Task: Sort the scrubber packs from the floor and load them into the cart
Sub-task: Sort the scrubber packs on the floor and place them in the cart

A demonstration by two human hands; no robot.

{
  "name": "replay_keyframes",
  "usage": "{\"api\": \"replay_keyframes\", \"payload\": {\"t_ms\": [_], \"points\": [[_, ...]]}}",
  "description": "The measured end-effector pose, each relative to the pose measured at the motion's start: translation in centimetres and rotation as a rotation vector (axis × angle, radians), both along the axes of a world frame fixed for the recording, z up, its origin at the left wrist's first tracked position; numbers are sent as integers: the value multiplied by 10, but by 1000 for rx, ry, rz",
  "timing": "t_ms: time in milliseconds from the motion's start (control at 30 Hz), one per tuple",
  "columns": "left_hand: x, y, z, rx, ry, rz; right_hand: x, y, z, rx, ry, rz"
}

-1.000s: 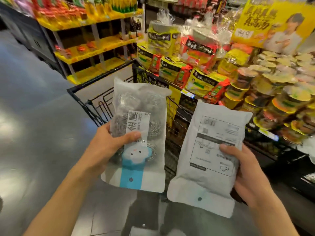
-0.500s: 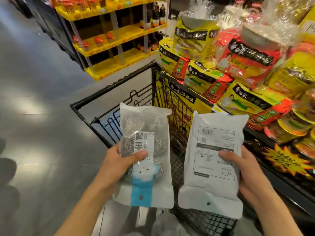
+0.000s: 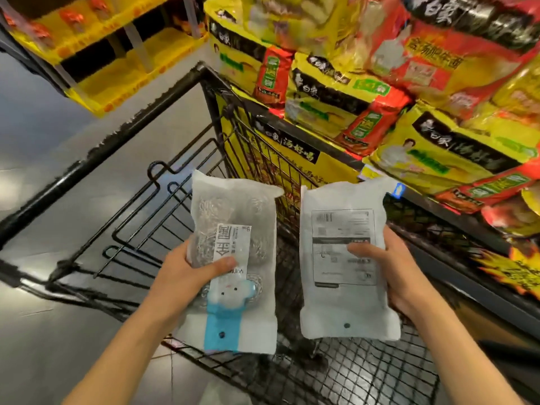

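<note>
While both packs hang above the open cart (image 3: 163,92), the step in hand reads as loading, the floor pick-up apparently done for these two.

Item 1: clear-front scrubber pack (image 3: 233,267), blue strip at its bottom; left hand (image 3: 187,276) grips its left edge, thumb across the label.

Item 2: white-backed scrubber pack (image 3: 347,258), printed panel up, at 3 o'clock of item 1, just apart from it; right hand (image 3: 400,273) grips its right edge, thumb on the panel.

Next move, by judgement: lower both towards the wire floor of the cart at 6 o'clock and release, keeping inside the rim beside the noodle display (image 3: 409,112).
</note>
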State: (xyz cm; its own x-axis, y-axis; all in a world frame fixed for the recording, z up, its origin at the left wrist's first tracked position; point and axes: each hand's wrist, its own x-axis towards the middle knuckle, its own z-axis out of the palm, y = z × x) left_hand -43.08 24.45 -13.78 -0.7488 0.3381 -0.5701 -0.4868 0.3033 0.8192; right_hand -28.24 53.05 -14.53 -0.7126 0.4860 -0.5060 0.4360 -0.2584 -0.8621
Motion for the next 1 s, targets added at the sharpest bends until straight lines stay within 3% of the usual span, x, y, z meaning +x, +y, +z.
{"api": "replay_keyframes", "payload": {"t_ms": [300, 400, 700, 1000], "points": [[-27, 26, -90, -70, -17, 35, -54, 33, -155, 150, -244, 265], [-25, 21, -99, -119, 8, 16, -81, 30, -204, 264, -297, 471], [-27, 5, -108, -298, 109, -153, -136, 23, -332, 439, -496, 829], [-44, 4, -118, -459, 175, -824, -135, 11, -330, 901, -543, 781]]}}
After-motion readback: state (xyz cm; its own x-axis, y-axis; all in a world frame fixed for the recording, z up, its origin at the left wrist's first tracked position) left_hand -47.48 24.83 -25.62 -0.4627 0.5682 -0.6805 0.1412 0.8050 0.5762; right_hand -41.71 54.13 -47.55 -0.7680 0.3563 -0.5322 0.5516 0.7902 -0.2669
